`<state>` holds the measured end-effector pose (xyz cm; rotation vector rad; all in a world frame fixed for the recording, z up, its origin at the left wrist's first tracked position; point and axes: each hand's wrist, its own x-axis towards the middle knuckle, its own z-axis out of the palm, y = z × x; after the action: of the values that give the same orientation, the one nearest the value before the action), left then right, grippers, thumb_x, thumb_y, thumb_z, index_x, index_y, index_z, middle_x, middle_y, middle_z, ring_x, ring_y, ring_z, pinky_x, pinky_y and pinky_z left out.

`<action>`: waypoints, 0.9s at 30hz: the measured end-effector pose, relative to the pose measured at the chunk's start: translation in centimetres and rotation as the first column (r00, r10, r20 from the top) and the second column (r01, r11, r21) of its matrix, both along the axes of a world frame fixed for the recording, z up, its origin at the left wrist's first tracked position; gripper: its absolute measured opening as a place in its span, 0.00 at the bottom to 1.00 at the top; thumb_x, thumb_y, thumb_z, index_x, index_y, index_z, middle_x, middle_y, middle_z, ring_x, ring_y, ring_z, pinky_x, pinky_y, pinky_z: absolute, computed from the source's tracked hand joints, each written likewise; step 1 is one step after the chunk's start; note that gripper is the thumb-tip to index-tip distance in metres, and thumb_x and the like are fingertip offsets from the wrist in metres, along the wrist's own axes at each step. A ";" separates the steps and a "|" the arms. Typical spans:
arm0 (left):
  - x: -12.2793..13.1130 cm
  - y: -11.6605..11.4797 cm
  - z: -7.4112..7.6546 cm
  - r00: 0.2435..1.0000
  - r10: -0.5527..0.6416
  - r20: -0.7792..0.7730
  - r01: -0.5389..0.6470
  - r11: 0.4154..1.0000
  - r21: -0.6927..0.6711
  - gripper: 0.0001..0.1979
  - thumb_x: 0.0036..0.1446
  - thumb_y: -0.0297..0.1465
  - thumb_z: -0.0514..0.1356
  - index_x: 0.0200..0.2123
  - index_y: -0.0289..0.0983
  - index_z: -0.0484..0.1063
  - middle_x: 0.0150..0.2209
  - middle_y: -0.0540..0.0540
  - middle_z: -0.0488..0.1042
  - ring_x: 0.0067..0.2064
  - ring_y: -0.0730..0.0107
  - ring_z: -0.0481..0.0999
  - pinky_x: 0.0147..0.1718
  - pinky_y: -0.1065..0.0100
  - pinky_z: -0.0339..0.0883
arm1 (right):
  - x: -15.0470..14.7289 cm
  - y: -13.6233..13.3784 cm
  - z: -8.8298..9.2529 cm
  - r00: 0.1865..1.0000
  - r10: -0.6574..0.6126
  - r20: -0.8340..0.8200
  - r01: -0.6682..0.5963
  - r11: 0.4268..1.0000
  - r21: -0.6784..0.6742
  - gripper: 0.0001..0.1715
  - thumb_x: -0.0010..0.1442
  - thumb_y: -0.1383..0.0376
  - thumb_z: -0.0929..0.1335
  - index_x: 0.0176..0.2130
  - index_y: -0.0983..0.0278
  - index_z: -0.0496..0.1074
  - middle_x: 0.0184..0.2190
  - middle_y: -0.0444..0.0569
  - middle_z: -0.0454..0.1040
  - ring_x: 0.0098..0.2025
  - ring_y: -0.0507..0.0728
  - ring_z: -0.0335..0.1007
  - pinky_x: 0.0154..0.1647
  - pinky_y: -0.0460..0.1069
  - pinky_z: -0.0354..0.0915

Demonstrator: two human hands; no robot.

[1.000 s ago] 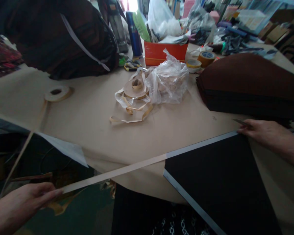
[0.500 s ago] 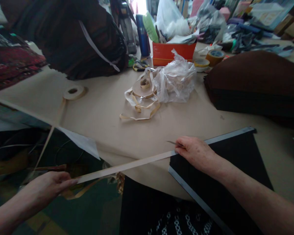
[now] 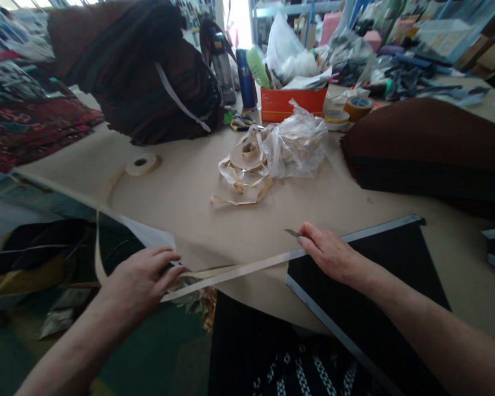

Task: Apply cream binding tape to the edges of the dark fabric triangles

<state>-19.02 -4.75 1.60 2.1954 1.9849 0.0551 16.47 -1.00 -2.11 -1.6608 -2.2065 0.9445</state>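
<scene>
My right hand (image 3: 325,250) is closed on a small thin blade (image 3: 292,233) at the upper left corner of a black panel (image 3: 367,275). Pale tape lines that panel's top and left edges. From under my right hand a pale tape strip (image 3: 247,268) runs down left past the table edge. My left hand (image 3: 148,278) is over the table's front edge, fingers apart, beside the strip and a tan backing strip; whether it touches them is unclear. A tape roll (image 3: 141,164) lies at the left, its tail hanging over the edge.
A second tape roll (image 3: 247,157) and a crumpled plastic bag (image 3: 297,143) lie mid-table. Behind are a red box (image 3: 292,104), a blue bottle (image 3: 246,80) and scissors (image 3: 242,122). Dark stacked pieces (image 3: 429,148) stand right, a big dark bundle (image 3: 136,71) left.
My left hand has let go of the strip's far end and moved right and up, its fingers now spread. The roll's tail hangs slack. The blade has tilted slightly, and the view has shifted.
</scene>
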 end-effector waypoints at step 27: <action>17.6 3.9 -0.7 0.923 -0.385 0.016 0.378 0.897 -0.227 0.10 0.56 0.31 0.56 0.26 0.33 0.74 0.27 0.38 0.77 0.31 0.58 0.76 0.32 0.61 0.64 | -1.5 -2.9 -1.2 0.985 -0.104 -0.138 0.086 0.988 -0.131 0.17 0.52 0.72 0.63 0.43 0.65 0.70 0.21 0.42 0.68 0.24 0.49 0.60 0.26 0.45 0.53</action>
<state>-1.46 -0.84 0.93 2.3921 1.4492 -0.2461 14.94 -3.88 -3.33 -1.6762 -1.9929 1.1594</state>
